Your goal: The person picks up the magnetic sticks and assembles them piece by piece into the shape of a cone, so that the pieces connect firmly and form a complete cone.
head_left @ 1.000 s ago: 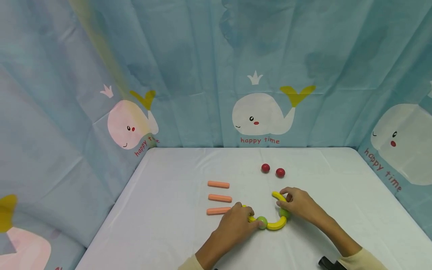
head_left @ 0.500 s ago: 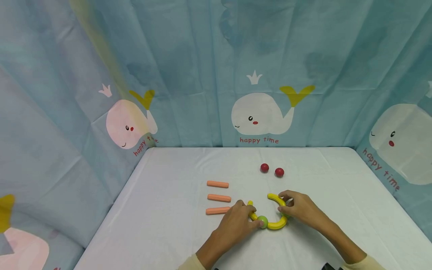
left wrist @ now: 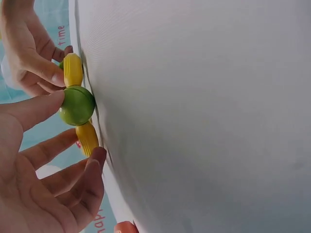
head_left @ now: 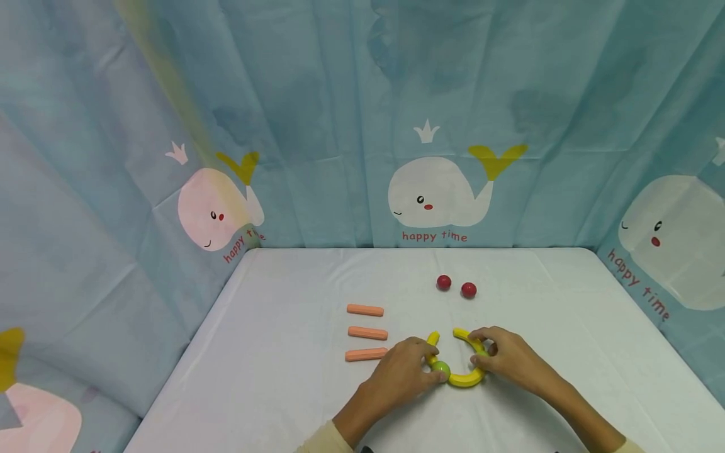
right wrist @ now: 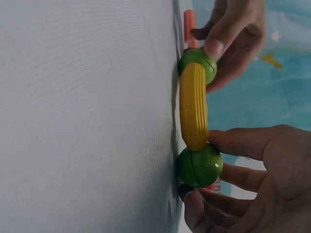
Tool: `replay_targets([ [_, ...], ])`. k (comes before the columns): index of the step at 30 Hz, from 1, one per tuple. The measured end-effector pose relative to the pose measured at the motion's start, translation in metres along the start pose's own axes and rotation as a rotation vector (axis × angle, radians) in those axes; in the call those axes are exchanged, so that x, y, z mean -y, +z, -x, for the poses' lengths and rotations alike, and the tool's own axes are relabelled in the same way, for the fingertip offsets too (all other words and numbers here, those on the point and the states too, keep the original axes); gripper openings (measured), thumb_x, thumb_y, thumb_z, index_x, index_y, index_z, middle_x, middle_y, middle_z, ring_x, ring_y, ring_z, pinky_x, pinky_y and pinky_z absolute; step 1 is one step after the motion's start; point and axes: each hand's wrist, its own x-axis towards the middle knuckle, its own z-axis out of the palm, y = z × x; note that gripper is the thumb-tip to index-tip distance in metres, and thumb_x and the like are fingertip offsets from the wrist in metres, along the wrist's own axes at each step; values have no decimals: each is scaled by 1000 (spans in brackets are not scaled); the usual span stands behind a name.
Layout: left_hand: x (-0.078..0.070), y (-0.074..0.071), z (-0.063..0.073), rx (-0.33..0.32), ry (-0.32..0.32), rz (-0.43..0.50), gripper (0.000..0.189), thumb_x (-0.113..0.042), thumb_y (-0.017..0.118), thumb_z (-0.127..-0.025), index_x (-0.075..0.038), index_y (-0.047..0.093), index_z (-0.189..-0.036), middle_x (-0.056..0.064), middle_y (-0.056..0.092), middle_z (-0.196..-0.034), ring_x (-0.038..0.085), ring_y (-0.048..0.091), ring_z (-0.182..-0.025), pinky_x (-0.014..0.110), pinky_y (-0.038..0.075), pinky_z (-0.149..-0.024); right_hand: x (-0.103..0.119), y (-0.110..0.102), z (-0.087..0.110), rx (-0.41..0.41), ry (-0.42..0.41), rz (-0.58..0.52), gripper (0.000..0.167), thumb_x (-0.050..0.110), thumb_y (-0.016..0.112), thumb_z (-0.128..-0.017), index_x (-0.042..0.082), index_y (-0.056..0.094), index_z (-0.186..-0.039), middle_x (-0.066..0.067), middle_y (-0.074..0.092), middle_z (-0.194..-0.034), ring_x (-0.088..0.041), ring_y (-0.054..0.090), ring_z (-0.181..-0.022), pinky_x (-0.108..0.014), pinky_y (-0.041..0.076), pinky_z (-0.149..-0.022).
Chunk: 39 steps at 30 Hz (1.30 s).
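A nearly closed ring lies on the white table, made of curved yellow toy sticks joined by green balls. My left hand (head_left: 399,374) has its thumb on the left green ball (head_left: 440,370) and its fingers curled at the left yellow stick (left wrist: 87,140). The front yellow stick (head_left: 466,379) links that ball to the right green ball (right wrist: 200,165). Thumb and fingers of my right hand (head_left: 510,358) pinch around this second ball, which the hand hides in the head view. From there the right yellow stick (head_left: 466,336) arcs back, leaving a small gap between the two far ends.
Three straight orange sticks (head_left: 367,333) lie in a row left of the ring, the closest one beside my left hand. Behind the ring sit two red balls (head_left: 444,282). A blue whale-print curtain (head_left: 328,189) hangs around the table's back and sides.
The left yellow stick has swung rightward under my left hand. The right stick's far end has come left and nearer, so the ring's gap is narrower. My right hand has shifted slightly right and nearer.
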Motion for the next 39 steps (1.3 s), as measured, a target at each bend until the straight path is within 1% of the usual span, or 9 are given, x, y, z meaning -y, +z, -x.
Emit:
replay_targets([
  [6,-1,0,-5,25,25,43,37,-31,81,-95,-22,76,-131,-5,69,-140,13,61,-135,39,51,-111,-1,0,5,15,-1,-2,43,29,84,-90,7,73,-125,-4,67,-111,-16,58,-88,-27,51,-70],
  [10,-1,0,-8,31,45,64,34,-24,77,-98,-19,76,-131,0,67,-144,16,60,-137,40,50,-113,-2,0,9,15,12,-3,41,29,84,-90,7,74,-123,-4,66,-109,-16,58,-88,-28,50,-70],
  [16,-3,-1,-12,44,49,47,28,-25,78,-97,-19,79,-124,1,68,-143,17,62,-135,39,51,-112,-2,0,14,4,44,-6,40,31,85,-89,8,75,-121,-5,68,-110,-16,59,-88,-30,50,-69],
  [21,-2,-5,-14,68,68,14,31,-30,79,-97,-22,78,-127,-5,69,-140,12,62,-134,37,51,-111,-3,0,19,3,33,1,41,33,84,-91,8,75,-121,-5,68,-111,-15,59,-88,-28,50,-69],
  [25,-3,-13,-20,53,88,14,34,-34,78,-98,-22,76,-130,-8,70,-136,11,62,-131,36,52,-109,-2,0,22,2,19,4,42,34,83,-91,7,74,-122,-4,67,-111,-14,58,-87,-27,49,-68],
  [28,-4,-19,-32,12,93,49,36,-34,76,-100,-21,74,-133,-7,70,-133,9,65,-122,31,56,-101,-2,-1,24,-1,22,3,41,35,83,-92,7,74,-121,-4,67,-109,-14,58,-86,-26,49,-68],
  [33,-5,-26,-61,-95,153,197,36,-28,75,-101,-16,72,-135,1,72,-129,10,70,-109,18,56,-85,-2,-1,25,2,40,-7,38,37,80,-94,8,75,-119,-3,67,-107,-14,58,-83,-26,49,-67],
  [36,-6,-27,-81,-145,194,258,35,-25,76,-101,-14,73,-134,1,73,-127,10,71,-109,16,56,-86,-2,0,24,8,54,-27,36,37,78,-96,8,76,-118,-3,67,-106,-14,58,-83,-27,49,-67],
  [39,-8,-26,-102,-156,210,264,36,-24,76,-101,-13,72,-135,0,72,-126,10,70,-109,16,56,-88,-1,2,23,9,64,-42,34,35,78,-96,8,76,-117,-3,67,-107,-14,59,-82,-27,50,-66],
])
